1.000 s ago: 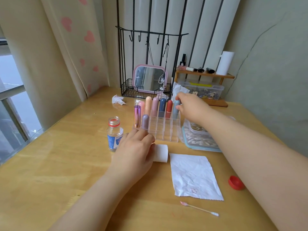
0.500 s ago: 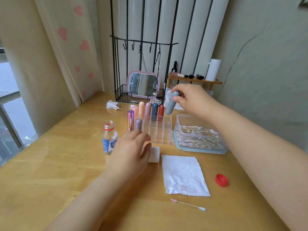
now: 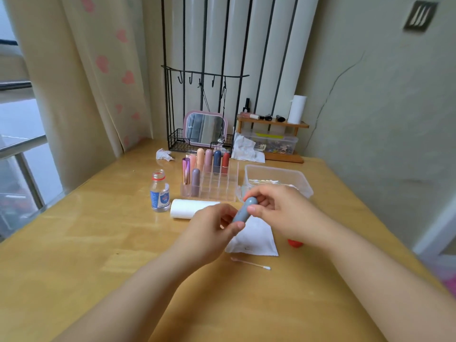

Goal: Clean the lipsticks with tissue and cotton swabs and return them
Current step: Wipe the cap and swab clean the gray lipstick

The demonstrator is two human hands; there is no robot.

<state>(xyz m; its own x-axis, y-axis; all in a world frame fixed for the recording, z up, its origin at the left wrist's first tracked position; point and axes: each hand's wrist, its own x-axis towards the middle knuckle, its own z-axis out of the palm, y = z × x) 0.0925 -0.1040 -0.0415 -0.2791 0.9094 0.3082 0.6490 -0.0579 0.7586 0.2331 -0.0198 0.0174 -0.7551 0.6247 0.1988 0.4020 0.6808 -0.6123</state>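
A grey-blue lipstick (image 3: 244,210) is held tilted over the table between both hands. My right hand (image 3: 276,211) pinches its upper end and my left hand (image 3: 212,233) pinches its lower end. Behind them stands a clear acrylic organizer (image 3: 222,186) with several capped lipsticks (image 3: 208,159) upright in its back and left slots. A flat white tissue (image 3: 256,239) lies under the hands, partly hidden. A used cotton swab (image 3: 251,263) lies in front of it. A clear tub of cotton swabs (image 3: 274,180) sits to the right of the organizer.
A small open bottle (image 3: 160,192) stands left of a tissue roll (image 3: 187,208). Its red cap (image 3: 294,243) peeks out by my right wrist. Crumpled tissues (image 3: 164,154), a pink mirror (image 3: 204,128) in a wire rack and a wooden shelf (image 3: 271,124) line the back wall.
My right hand lifted the grey-blue lipstick out of the organizer and brought it down toward me. My left hand left the tissue roll and took the lipstick's lower end.
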